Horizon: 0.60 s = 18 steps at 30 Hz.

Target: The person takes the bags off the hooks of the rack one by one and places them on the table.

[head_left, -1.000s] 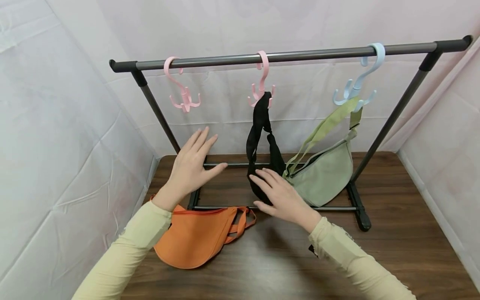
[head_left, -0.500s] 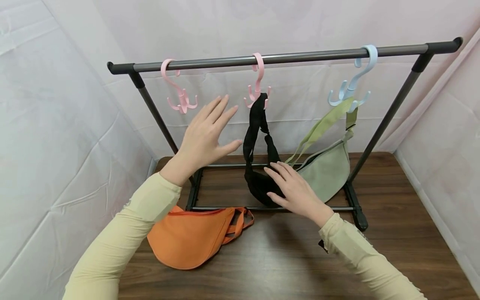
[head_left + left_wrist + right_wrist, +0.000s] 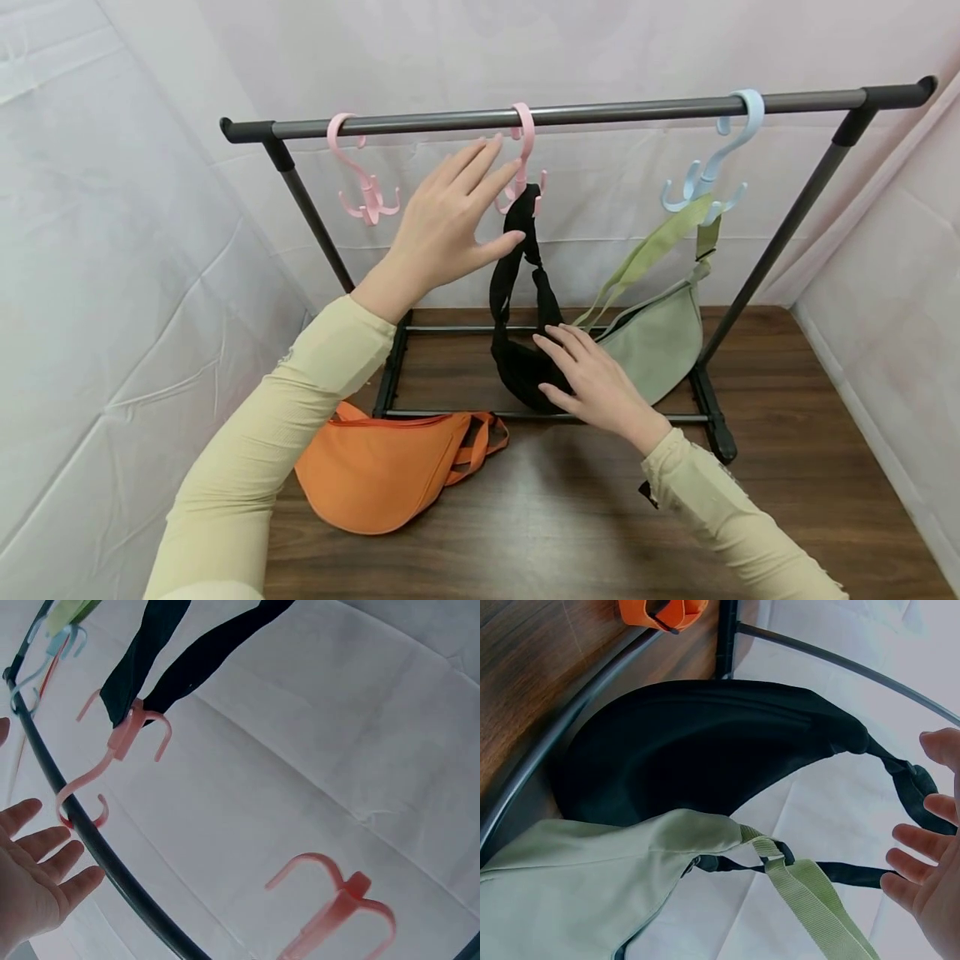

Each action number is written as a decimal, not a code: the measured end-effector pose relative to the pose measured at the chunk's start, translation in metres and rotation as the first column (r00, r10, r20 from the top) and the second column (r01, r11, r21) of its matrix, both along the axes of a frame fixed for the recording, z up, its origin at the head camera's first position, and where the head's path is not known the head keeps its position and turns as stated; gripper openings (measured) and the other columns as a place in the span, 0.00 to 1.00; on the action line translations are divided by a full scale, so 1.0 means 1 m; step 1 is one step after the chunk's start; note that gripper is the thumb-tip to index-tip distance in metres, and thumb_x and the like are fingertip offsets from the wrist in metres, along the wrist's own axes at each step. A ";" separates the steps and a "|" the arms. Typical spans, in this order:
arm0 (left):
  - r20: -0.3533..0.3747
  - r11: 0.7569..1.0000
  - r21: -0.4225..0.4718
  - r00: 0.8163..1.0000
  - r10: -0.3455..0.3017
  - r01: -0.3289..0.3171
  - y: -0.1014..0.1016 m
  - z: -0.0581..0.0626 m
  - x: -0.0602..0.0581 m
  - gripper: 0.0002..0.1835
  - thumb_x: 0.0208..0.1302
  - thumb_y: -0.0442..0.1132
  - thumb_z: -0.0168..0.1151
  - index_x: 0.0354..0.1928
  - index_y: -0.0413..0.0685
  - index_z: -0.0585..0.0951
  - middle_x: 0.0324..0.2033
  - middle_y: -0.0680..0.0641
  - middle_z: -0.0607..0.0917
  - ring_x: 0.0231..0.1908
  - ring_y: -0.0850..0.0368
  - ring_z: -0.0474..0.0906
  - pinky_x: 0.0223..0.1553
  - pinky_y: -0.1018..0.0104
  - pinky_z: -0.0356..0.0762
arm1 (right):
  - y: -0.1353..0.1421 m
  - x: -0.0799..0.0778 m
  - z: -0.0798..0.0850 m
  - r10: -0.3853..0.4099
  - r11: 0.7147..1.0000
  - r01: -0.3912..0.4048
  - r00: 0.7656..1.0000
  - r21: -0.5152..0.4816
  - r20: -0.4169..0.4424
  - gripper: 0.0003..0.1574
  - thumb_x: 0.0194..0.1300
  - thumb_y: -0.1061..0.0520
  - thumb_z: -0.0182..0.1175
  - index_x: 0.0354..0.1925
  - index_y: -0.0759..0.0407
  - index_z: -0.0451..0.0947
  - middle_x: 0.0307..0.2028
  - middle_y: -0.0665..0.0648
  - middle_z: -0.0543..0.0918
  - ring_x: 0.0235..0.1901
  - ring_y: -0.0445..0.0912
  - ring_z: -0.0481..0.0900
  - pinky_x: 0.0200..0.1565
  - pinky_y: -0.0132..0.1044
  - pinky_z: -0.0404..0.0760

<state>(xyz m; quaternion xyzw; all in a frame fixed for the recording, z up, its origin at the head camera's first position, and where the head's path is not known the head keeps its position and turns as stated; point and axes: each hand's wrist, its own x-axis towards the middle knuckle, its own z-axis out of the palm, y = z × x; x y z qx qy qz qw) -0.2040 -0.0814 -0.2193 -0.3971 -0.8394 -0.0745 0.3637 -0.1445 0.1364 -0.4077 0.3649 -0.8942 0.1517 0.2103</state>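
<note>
My left hand [image 3: 448, 215] is raised in front of the rail, its fingers straight and the thumb spread. Its fingertips overlap the middle pink hook [image 3: 528, 133] in the head view; the left wrist view shows the hand [image 3: 34, 881] beside that hook, holding nothing. From the hook a black waist bag [image 3: 521, 377] hangs by its strap. My right hand [image 3: 603, 387] lies in front of the black bag, fingers loosely extended. In the right wrist view, the fingers [image 3: 922, 844] appear close to the black strap; contact cannot be told. A sage green bag [image 3: 663, 350] is partly behind this hand.
A dark metal rack [image 3: 615, 110] stands on the wooden table [image 3: 540, 533]. On its rail are a left pink hook [image 3: 371, 198] bearing nothing and a light blue hook [image 3: 738, 146] carrying the green bag. An orange waist bag [image 3: 382, 475] lies at front left.
My left hand has risen and moved right, from below the left pink hook to the middle one. The right hand has shifted slightly right. The bags hang much as before.
</note>
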 end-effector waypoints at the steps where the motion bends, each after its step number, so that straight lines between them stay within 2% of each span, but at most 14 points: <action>1: -0.005 1.000 0.004 1.000 0.002 -0.002 0.002 0.003 -0.001 0.33 0.54 0.53 0.62 0.59 0.42 0.71 0.61 0.39 0.69 0.63 0.46 0.62 0.64 0.55 0.59 | 0.000 0.000 0.000 0.001 1.000 -0.001 1.000 -0.001 0.001 0.38 0.58 0.49 0.61 0.62 0.61 0.63 0.60 0.65 0.67 0.60 0.58 0.63 0.59 0.51 0.67; 5: -0.023 0.999 0.036 1.000 -0.006 0.007 0.008 0.011 -0.006 0.31 0.55 0.50 0.62 0.59 0.42 0.72 0.61 0.39 0.69 0.63 0.46 0.62 0.66 0.60 0.56 | -0.001 0.001 -0.003 0.008 1.000 -0.007 1.000 -0.005 0.004 0.38 0.57 0.50 0.62 0.63 0.60 0.63 0.60 0.65 0.67 0.60 0.58 0.63 0.58 0.51 0.67; 8: -0.049 0.999 0.052 0.999 -0.005 0.008 0.013 0.016 -0.010 0.29 0.56 0.48 0.62 0.57 0.42 0.73 0.60 0.39 0.70 0.62 0.46 0.63 0.66 0.60 0.56 | -0.002 0.001 -0.005 0.011 1.000 -0.011 1.000 -0.014 0.000 0.39 0.55 0.52 0.64 0.63 0.60 0.63 0.60 0.64 0.68 0.60 0.58 0.63 0.58 0.51 0.68; 14: -0.110 0.996 0.092 0.994 -0.001 0.011 0.021 0.025 -0.020 0.21 0.59 0.39 0.57 0.54 0.39 0.75 0.57 0.40 0.73 0.59 0.47 0.67 0.62 0.61 0.62 | -0.005 0.002 -0.011 0.038 0.998 -0.038 0.999 -0.043 -0.019 0.39 0.54 0.53 0.65 0.62 0.61 0.64 0.58 0.65 0.69 0.59 0.58 0.65 0.57 0.50 0.69; 18: -0.093 0.994 0.107 0.996 0.008 0.003 0.028 0.030 -0.028 0.17 0.61 0.38 0.56 0.51 0.41 0.77 0.55 0.41 0.75 0.57 0.49 0.70 0.59 0.61 0.67 | -0.007 0.003 -0.016 0.048 0.998 -0.049 0.999 -0.042 -0.023 0.38 0.55 0.53 0.64 0.61 0.62 0.64 0.57 0.65 0.70 0.59 0.57 0.65 0.57 0.49 0.69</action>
